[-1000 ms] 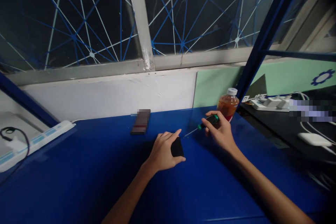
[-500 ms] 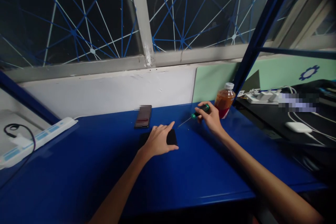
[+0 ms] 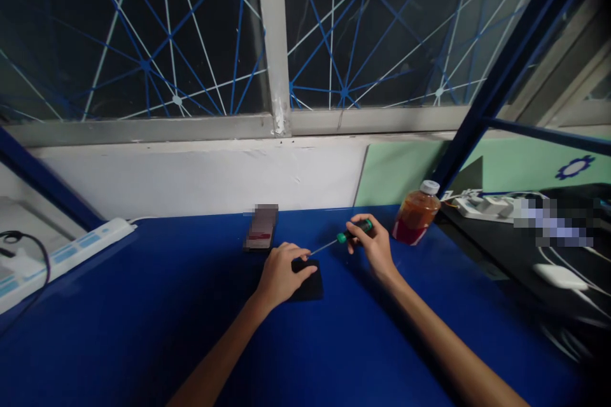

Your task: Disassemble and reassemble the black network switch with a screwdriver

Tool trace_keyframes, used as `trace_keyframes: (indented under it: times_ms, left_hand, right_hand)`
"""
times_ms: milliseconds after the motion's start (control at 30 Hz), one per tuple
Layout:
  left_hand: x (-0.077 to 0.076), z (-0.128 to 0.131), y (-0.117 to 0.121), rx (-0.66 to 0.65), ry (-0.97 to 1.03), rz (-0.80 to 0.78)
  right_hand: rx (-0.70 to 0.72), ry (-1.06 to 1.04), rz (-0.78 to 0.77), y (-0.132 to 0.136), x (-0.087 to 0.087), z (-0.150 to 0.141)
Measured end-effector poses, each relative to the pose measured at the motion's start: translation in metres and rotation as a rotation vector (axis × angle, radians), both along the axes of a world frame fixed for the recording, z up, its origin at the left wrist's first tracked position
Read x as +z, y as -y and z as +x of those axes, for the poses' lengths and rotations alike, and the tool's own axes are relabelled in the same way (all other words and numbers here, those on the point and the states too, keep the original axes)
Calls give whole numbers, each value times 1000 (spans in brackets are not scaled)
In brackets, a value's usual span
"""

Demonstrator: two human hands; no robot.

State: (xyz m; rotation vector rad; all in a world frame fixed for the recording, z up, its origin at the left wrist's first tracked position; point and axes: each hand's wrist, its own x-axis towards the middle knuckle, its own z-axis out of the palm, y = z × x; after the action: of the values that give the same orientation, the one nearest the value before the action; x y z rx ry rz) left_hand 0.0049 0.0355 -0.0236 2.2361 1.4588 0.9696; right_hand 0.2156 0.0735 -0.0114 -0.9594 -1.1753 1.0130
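My right hand [image 3: 375, 245] is closed around the green and black handle of a screwdriver [image 3: 356, 230]. Its thin metal shaft slants down to the left, and the tip ends at the fingertips of my left hand [image 3: 284, 273]. Under that left hand lies a flat black rectangular object [image 3: 310, 286], partly covered by the palm and fingers. The left thumb and index finger stand apart, with the black surface showing between them. Whether the index finger touches the screwdriver tip is too small to tell.
A phone [image 3: 261, 229] lies behind my left hand on the blue table [image 3: 191, 331]. Right of my right hand stands a bottle of amber drink [image 3: 417, 216]. A white power strip [image 3: 71, 257] is at the left; cables and a white adapter [image 3: 559, 276] lie on the right.
The screwdriver has moved left and its tip is now at my left fingertips. My left fingers have drawn in from a wider spread. The camera view has shifted slightly.
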Motion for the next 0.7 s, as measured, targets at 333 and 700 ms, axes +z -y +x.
trace_keyframes:
  times_ms: [333, 700]
  left_hand:
    - [0, 5, 2, 5, 69, 14]
    - [17, 14, 17, 8, 105, 7]
  right_hand:
    - [12, -37, -47, -1, -2, 3]
    - [29, -37, -45, 3, -1, 2]
